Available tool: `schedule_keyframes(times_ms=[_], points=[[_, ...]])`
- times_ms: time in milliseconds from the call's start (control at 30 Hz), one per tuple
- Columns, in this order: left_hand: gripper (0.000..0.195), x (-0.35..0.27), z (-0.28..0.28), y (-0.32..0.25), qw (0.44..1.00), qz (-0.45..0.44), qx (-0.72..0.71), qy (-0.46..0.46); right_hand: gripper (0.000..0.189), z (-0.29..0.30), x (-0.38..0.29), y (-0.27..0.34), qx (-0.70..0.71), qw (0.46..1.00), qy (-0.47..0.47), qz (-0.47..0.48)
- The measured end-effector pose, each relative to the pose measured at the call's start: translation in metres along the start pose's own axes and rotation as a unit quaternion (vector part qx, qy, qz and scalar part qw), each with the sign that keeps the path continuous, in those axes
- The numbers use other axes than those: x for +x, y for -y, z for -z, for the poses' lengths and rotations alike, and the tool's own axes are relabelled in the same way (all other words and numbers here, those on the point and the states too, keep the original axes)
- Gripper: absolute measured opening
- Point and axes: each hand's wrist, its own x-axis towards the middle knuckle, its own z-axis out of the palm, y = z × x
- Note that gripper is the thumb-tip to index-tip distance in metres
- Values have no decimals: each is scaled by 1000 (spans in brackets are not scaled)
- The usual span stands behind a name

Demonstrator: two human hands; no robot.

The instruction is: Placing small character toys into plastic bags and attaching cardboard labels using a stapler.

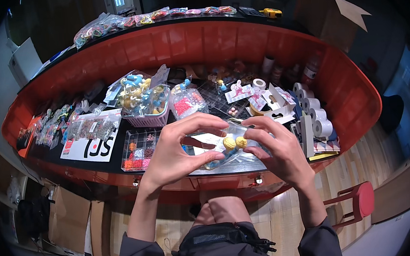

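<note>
Both my hands are raised over the front of the black desktop, around a clear plastic bag (235, 128). Two ribbed yellow balls (235, 142) sit side by side between my fingers, apparently part of a small toy; whether they are inside the bag is unclear. My left hand (181, 148) has curved fingers and thumb at the bag's left side. On the other side, my right hand (279, 143) has its fingertips against the bag and close by the right ball. Something blue (215, 164) shows below my left thumb. A white card (206, 142) is partly hidden behind my left fingers.
A divided bead box (134, 152) lies left of my hands, below a pink basket (147, 121) of bagged toys. Bubble wrap (188, 105), printed cards (238, 91) and white rolls (322, 128) crowd the desk. A red stool (365, 200) stands at right.
</note>
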Motion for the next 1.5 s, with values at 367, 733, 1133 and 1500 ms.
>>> schedule_keyframes(times_ms=[367,733,1133,1500], points=[[45,11,-1,-5,997,-3,50,56,25,14,15,13,-114,990,12,87],[47,16,-6,9,996,-1,-47,70,18,11,26,2,-122,980,82,136],[48,14,9,37,922,-14,-387,-9,13,16,18,-16,9,994,105,39],[56,-26,-19,53,982,150,-112,-4,15,17,19,-26,197,978,17,-62]])
